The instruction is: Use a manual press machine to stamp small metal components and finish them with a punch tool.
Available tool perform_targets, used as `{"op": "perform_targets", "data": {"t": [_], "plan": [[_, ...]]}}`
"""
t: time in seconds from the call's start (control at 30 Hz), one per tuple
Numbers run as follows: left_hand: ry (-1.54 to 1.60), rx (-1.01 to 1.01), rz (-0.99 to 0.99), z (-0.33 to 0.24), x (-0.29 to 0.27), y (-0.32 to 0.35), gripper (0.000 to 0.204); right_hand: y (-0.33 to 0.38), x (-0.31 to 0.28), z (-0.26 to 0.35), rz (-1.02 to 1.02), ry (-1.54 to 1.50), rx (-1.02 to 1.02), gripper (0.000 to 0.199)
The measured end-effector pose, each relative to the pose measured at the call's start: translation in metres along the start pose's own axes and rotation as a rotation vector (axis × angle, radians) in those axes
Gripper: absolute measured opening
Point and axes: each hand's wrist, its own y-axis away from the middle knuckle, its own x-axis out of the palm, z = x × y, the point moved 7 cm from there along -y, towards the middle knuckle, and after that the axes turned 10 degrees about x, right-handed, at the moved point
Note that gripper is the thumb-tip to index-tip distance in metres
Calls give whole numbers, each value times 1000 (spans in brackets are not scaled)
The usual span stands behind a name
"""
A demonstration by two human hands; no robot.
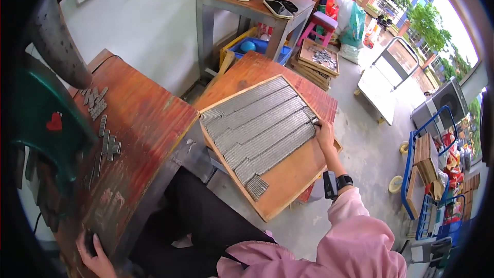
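Observation:
My right hand (pixel 324 133) reaches over a shallow wooden tray (pixel 288 180), its fingers pinched at the right end of the rows on small metal pieces (pixel 312 120); how many is hidden. Long, tight rows of grey metal pieces (pixel 257 123) fill most of the tray, and a small separate block (pixel 256 187) of them lies by the near corner. At the lower left, my left hand (pixel 98 262) is at the edge of the reddish wooden table (pixel 149 108), thumb and finger around a small black object (pixel 91 243).
A green machine (pixel 51 118) stands at the left, with loose metal pieces (pixel 107 141) beside it. The tray rests on a red-brown wooden surface (pixel 247 74). Behind are a workbench (pixel 231 1) and stacked trays (pixel 319 59). Trolleys (pixel 383 85) stand at the right.

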Motion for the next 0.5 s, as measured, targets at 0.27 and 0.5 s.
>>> {"op": "perform_targets", "data": {"t": [0.27, 0.5], "plan": [[111, -46, -24, 11, -1, 13, 24, 16, -29, 57, -25, -116, 54, 18], [152, -76, -36, 6, 1, 10, 23, 178, -24, 161, 691, -292, 22, 39]]}}
